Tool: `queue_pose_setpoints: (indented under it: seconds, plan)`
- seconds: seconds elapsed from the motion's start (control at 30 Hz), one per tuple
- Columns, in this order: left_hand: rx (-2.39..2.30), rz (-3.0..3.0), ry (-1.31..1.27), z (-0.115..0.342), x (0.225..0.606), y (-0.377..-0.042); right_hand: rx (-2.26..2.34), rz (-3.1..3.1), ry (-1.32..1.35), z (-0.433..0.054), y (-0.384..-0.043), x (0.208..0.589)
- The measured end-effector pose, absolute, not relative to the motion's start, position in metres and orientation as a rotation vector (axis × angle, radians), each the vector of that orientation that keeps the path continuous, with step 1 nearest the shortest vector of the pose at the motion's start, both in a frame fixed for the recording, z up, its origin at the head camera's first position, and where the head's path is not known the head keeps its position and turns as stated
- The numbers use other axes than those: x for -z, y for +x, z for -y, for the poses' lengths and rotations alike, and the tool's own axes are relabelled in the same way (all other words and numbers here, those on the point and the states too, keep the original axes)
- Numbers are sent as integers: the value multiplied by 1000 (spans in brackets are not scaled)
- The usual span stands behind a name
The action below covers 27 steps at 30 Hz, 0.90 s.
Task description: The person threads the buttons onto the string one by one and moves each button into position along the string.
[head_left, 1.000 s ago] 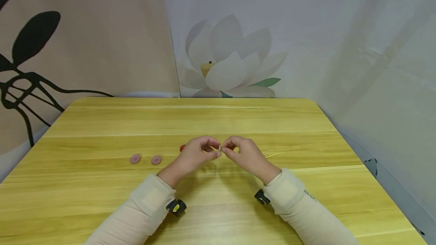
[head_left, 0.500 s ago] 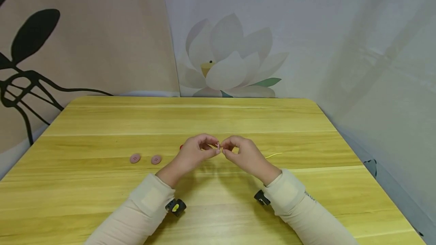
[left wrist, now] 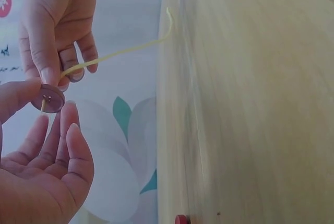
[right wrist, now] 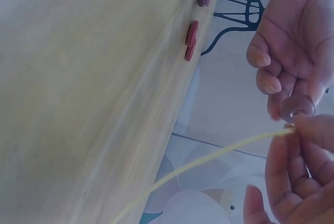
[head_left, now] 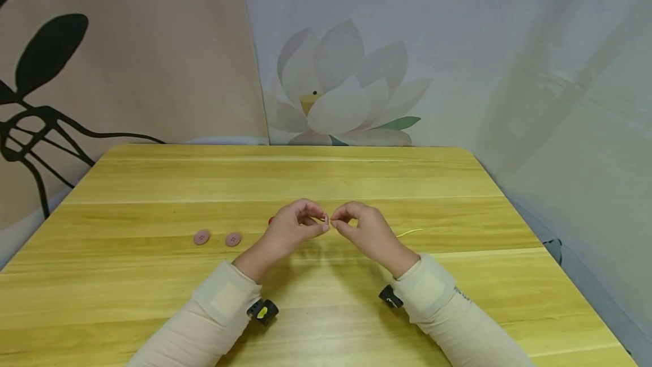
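Observation:
Over the middle of the table, my left hand (head_left: 290, 228) pinches a mauve button (left wrist: 54, 104) by its edge between thumb and fingertips. The button stands on edge, facing sideways. My right hand (head_left: 370, 232) pinches a yellow string (left wrist: 122, 51) close to the button's other face. A short yellow end pokes from one of its holes on the left-hand side, as the left wrist view shows. From the right fingers, the string's long part (right wrist: 209, 156) trails away, and its tail (head_left: 410, 232) shows beyond the right hand.
Two mauve buttons (head_left: 201, 237) (head_left: 233, 239) lie on the wooden table (head_left: 326, 310) left of the hands. Red buttons (right wrist: 191, 41) lie closer in, mostly hidden behind the left hand in the head view. A printed cloth (head_left: 458, 72) hangs behind the table.
Both hands stay nearly in place, rising slightly. The button has shifted a touch left with the left fingertips, and a bit of yellow string now shows on its left side.

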<state>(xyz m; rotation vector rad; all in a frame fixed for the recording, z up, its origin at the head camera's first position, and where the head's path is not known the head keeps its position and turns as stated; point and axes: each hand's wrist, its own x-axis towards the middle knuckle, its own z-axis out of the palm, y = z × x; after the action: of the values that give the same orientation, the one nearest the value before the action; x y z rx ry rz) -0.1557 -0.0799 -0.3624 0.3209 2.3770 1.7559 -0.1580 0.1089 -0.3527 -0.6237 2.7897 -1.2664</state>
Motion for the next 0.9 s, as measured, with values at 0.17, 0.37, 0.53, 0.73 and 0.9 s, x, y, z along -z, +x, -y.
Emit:
queue_pose_setpoints:
  seconds: [0.17,0.37,0.53,0.73,0.9]
  plan:
    - [-1752,-2377,347,80,361,-154,1258,-2797,-646,-109,-158,353]
    - [-1718,-2398,376,79,361,-154,1259,-2795,-638,-108,-156,351]
    - [-1690,-2407,392,79,360,-153,1249,-2807,-645,-109,-156,350]
    - [-1670,-2435,405,78,359,-153,1253,-2809,-646,-110,-155,350]
    - [-1683,-2429,378,76,358,-153,1261,-2807,-650,-111,-156,350]
